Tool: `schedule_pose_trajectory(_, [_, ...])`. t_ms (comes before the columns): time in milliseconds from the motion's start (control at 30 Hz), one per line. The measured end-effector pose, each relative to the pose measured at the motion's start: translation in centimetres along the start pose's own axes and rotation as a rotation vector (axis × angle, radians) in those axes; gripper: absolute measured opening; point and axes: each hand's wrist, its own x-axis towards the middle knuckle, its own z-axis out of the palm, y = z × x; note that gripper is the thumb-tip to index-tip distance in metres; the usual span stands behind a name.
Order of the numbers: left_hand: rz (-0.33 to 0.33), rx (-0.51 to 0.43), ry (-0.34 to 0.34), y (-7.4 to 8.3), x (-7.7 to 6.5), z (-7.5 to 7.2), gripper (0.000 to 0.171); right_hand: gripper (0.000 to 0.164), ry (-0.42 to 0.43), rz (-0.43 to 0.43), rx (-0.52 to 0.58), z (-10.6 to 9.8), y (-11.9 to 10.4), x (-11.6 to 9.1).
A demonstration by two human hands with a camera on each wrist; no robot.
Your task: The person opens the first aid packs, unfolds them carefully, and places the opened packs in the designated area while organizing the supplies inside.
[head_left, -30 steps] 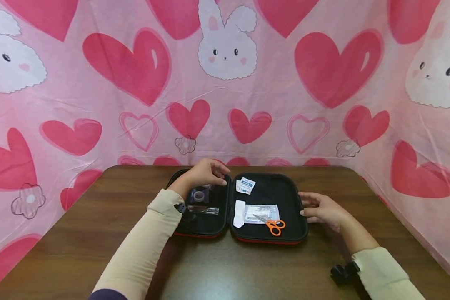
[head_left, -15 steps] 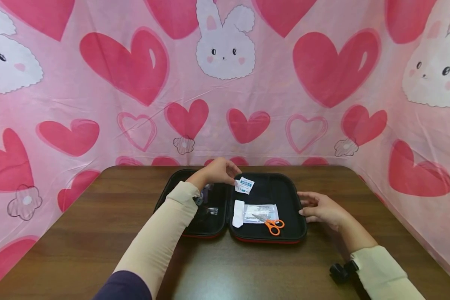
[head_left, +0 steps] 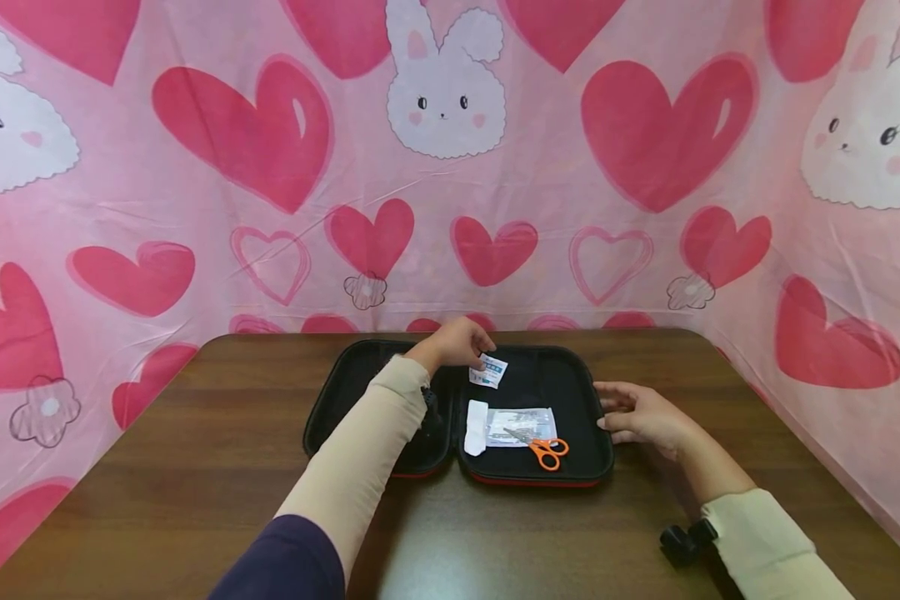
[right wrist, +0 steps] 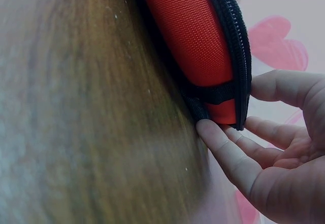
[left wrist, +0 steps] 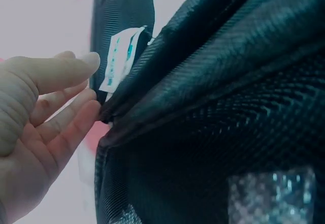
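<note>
A black-lined zippered case (head_left: 562, 392) with a red shell lies unfolded on the table. My left hand (head_left: 457, 343) reaches over its far middle, beside a small white packet (head_left: 489, 372) with blue print. In the left wrist view, thumb and fingers are apart, with the thumb tip close to the packet (left wrist: 120, 61). My right hand (head_left: 645, 418) holds the right edge of the case. The right wrist view has its fingers around the zippered rim (right wrist: 238, 56) and at the black strap. In the right half lie orange-handled scissors (head_left: 546, 450), a flat clear-and-white packet (head_left: 521, 423) and a white strip-shaped item (head_left: 476, 427).
My left forearm covers much of the left half (head_left: 337, 400) of the case. A shiny clear wrapper (left wrist: 274, 196) shows there in the left wrist view. The brown wooden table (head_left: 195, 467) meets a pink heart-and-rabbit cloth (head_left: 435, 183) behind.
My left hand has moved right, from over the left half of the case to the small white packet. My right hand stays at the case's right edge.
</note>
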Motion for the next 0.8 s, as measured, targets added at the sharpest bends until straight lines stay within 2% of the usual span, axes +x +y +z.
schedule_pose_trajectory(100, [-0.003, 0.060, -0.011, 0.1, 0.2, 0.3, 0.035, 0.073, -0.006, -0.009, 0.000, 0.0, 0.0, 0.1])
schedule_pose_trajectory(300, [-0.059, 0.139, -0.038, 0.2, 0.3, 1.0, 0.039, 0.073, -0.013, -0.016, 0.000, 0.0, -0.1, 0.0])
schedule_pose_trajectory(567, [-0.026, 0.143, -0.062, 0.0, 0.3, 1.5, 0.046, 0.072, -0.013, -0.018, -0.004, 0.0, -0.2, -0.2])
schedule_pose_trajectory(800, [-0.031, 0.148, -0.083, -0.2, 0.3, 1.8, 0.051, 0.073, -0.010, -0.017, -0.004, -0.1, -0.2, -0.2])
